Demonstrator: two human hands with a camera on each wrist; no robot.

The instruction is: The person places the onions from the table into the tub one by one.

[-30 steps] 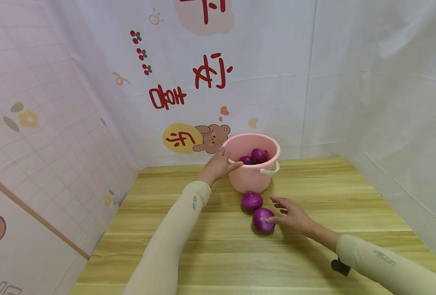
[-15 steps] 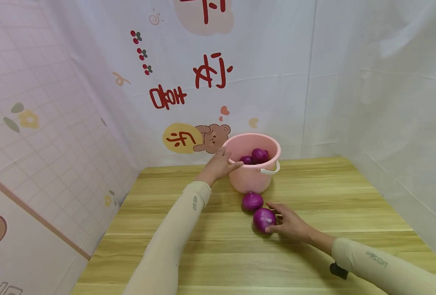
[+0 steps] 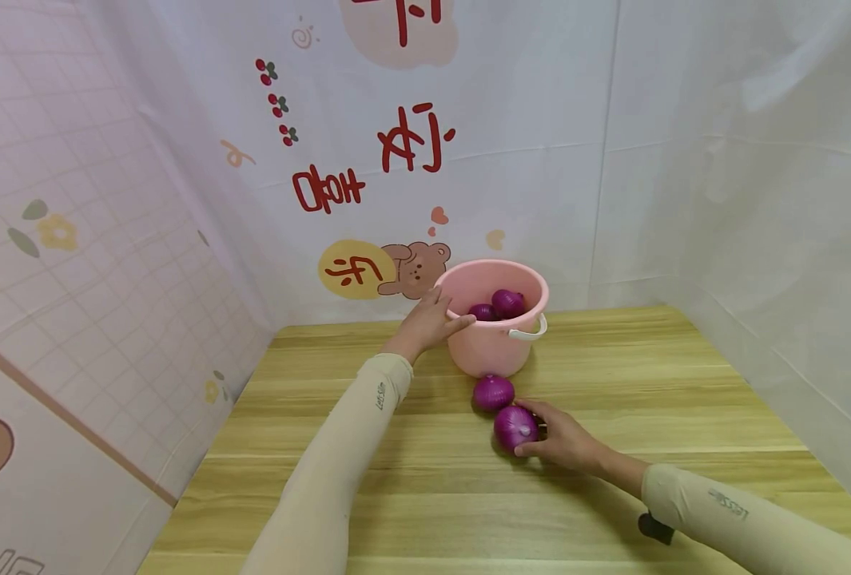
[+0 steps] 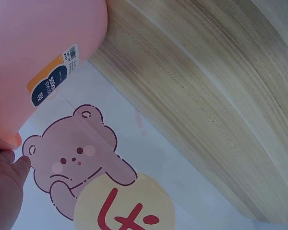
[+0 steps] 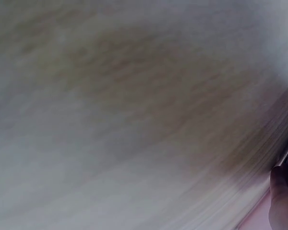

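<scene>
A pink bucket (image 3: 486,347) with a white handle (image 3: 528,331) stands near the back of the table. Inside it, two purple onions (image 3: 507,303) show above the rim. My left hand (image 3: 427,323) grips the bucket's left rim, thumb along the front of the edge; the left wrist view has this hand at the lower left. In front of the bucket lies one purple onion (image 3: 493,393). Closer to me, my right hand (image 3: 562,435) holds a larger purple onion (image 3: 515,429) from its right side, thumb at the front and fingers behind it.
The wooden table (image 3: 612,511) meets a white printed curtain (image 3: 540,176) right behind the bucket. A dark object (image 3: 656,528) sits under the right wrist. More printed curtain (image 3: 109,303) hangs along the left side.
My right hand has moved slightly left and closed its fingers around the larger onion. The left hand and the bucket have stayed in place.
</scene>
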